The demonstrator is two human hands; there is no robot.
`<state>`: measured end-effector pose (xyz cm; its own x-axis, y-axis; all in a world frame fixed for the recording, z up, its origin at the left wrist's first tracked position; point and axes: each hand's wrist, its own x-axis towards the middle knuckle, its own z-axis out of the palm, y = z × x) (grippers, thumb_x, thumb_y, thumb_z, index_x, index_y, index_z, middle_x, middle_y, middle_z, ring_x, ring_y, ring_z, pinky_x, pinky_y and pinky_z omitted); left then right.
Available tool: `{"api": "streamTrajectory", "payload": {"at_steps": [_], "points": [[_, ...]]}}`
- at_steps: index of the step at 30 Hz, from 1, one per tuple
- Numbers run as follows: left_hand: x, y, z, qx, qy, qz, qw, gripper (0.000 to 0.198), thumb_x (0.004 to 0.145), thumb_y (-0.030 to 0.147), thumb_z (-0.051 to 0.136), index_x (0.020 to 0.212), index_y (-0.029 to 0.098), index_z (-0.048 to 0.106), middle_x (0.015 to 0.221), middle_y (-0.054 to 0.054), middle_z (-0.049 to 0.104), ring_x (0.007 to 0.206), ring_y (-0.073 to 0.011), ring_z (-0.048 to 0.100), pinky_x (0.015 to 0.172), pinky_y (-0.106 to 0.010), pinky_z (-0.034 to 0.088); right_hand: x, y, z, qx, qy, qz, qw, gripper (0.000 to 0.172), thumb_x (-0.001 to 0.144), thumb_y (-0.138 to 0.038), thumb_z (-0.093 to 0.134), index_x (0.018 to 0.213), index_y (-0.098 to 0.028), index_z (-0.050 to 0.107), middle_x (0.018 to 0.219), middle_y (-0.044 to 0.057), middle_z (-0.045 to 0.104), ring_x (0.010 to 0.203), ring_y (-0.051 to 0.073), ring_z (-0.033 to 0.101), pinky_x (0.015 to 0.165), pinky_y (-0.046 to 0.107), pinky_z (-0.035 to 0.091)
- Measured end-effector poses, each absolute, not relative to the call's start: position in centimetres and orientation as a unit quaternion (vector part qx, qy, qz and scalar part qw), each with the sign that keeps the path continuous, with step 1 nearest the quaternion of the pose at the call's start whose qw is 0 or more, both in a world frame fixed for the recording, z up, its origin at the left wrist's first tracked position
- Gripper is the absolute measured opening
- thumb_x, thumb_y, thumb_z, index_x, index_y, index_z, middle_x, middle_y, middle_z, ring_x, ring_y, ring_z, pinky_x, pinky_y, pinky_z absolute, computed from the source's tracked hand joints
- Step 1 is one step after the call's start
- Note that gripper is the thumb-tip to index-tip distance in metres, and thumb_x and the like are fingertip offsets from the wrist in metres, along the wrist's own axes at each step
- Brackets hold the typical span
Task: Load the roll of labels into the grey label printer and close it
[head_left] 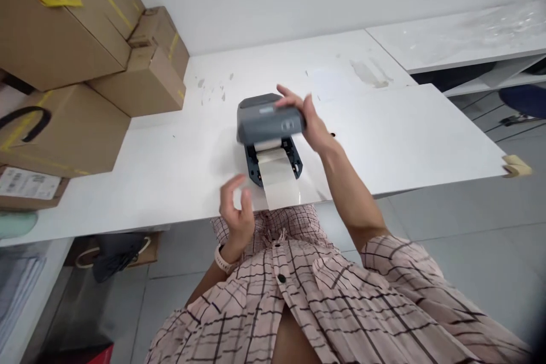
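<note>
A grey label printer [267, 122] stands on the white table [405, 142] near its front edge, with its lid raised. A strip of white label paper [279, 179] runs out of it toward me, past the table edge. My right hand [305, 116] rests on the right side of the lid, with fingers laid over its top. My left hand [236, 210] hovers at the front edge, just left of the paper strip. Its fingers are curled and apart, holding nothing.
Several cardboard boxes [85, 62] are stacked at the table's left end. A second white counter [460, 34] stands at the back right, with a shelf below. A bag [115, 253] lies on the floor under the table.
</note>
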<state>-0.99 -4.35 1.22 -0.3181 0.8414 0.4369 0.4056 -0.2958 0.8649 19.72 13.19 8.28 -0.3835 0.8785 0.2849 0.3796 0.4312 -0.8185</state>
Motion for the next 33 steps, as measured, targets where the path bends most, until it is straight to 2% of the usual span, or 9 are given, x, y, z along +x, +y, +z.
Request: {"api": "streamTrajectory", "payload": {"at_steps": [3,5,8,12,14,19,27,30,33], "points": [[-1.2,-1.7,2.0,0.477,0.584,0.605,0.257,0.059,0.099,0.058,0.056,0.153,0.037,0.046,0.169,-0.004,0.041,0.161,-0.0262,0.030,0.131,-0.044,0.032,20.2,9.1,5.5,-0.431,-0.738,0.362,0.373,0.069,0.101,-0.076,0.026,0.159,-0.040,0.037,0.179,-0.005,0.012,0.167,0.029,0.007,0.133,0.059,0.019],[-0.8,0.3,2.1,0.433,0.588,0.581,0.360,0.073,0.096,0.064,0.058,0.160,0.039,0.034,0.176,-0.002,0.027,0.165,-0.0283,0.019,0.131,-0.044,0.031,20.3,7.8,4.1,-0.456,-0.706,0.403,0.362,0.076,0.099,-0.071,0.042,0.166,-0.043,0.018,0.180,-0.004,0.008,0.167,0.030,0.005,0.132,0.061,0.020],[-0.1,2.1,1.8,0.377,0.565,0.549,0.486,0.086,0.090,0.062,0.068,0.163,0.035,0.031,0.174,-0.006,0.031,0.162,-0.0331,0.029,0.125,-0.043,0.043,20.4,7.4,3.1,-0.478,-0.636,0.489,0.359,0.097,0.095,-0.067,0.054,0.169,-0.039,-0.003,0.180,0.002,0.011,0.166,0.031,0.012,0.130,0.061,0.028],[0.2,2.0,1.2,0.383,0.526,0.533,0.541,0.084,0.088,0.056,0.074,0.160,0.031,0.039,0.160,-0.010,0.053,0.148,-0.0354,0.050,0.116,-0.046,0.053,20.6,7.5,2.5,-0.464,-0.581,0.581,0.332,0.117,0.088,-0.069,0.064,0.169,-0.033,-0.012,0.172,0.011,0.034,0.155,0.037,0.040,0.124,0.062,0.040],[0.2,1.6,0.9,0.391,0.527,0.533,0.534,0.081,0.087,0.055,0.075,0.157,0.029,0.043,0.157,-0.012,0.055,0.146,-0.0355,0.053,0.115,-0.046,0.053,20.8,7.5,2.2,-0.451,-0.572,0.604,0.323,0.121,0.086,-0.070,0.066,0.170,-0.031,-0.011,0.169,0.012,0.041,0.150,0.038,0.047,0.122,0.060,0.044],[0.7,1.4,-0.6,0.409,0.527,0.554,0.499,0.081,0.086,0.063,0.072,0.153,0.027,0.045,0.155,-0.014,0.056,0.139,-0.0354,0.058,0.112,-0.046,0.055,20.7,7.2,1.9,-0.448,-0.574,0.608,0.316,0.121,0.083,-0.074,0.067,0.170,-0.031,-0.005,0.166,0.011,0.045,0.150,0.037,0.046,0.122,0.059,0.046],[0.7,2.4,-2.4,0.415,0.538,0.585,0.444,0.092,0.077,0.075,0.074,0.149,0.023,0.048,0.150,-0.017,0.057,0.138,-0.0375,0.058,0.112,-0.051,0.054,20.1,7.6,0.2,-0.446,-0.542,0.603,0.380,0.118,0.078,-0.073,0.072,0.169,-0.030,0.010,0.159,0.011,0.053,0.144,0.037,0.052,0.121,0.057,0.046],[-0.2,1.7,-2.3,0.430,0.520,0.569,0.471,0.090,0.076,0.075,0.075,0.148,0.026,0.051,0.153,-0.015,0.057,0.143,-0.0379,0.054,0.115,-0.050,0.052,19.7,7.0,0.0,-0.454,-0.579,0.531,0.419,0.104,0.083,-0.075,0.065,0.167,-0.033,0.021,0.159,0.010,0.052,0.145,0.037,0.050,0.119,0.060,0.046],[-0.9,-0.1,-2.6,0.423,0.530,0.565,0.470,0.080,0.082,0.070,0.073,0.147,0.028,0.053,0.160,-0.012,0.052,0.149,-0.0351,0.049,0.118,-0.046,0.049,19.2,5.5,1.0,-0.470,-0.674,0.320,0.471,0.070,0.096,-0.069,0.055,0.155,-0.034,0.044,0.158,0.007,0.053,0.151,0.035,0.041,0.124,0.062,0.037]]}}
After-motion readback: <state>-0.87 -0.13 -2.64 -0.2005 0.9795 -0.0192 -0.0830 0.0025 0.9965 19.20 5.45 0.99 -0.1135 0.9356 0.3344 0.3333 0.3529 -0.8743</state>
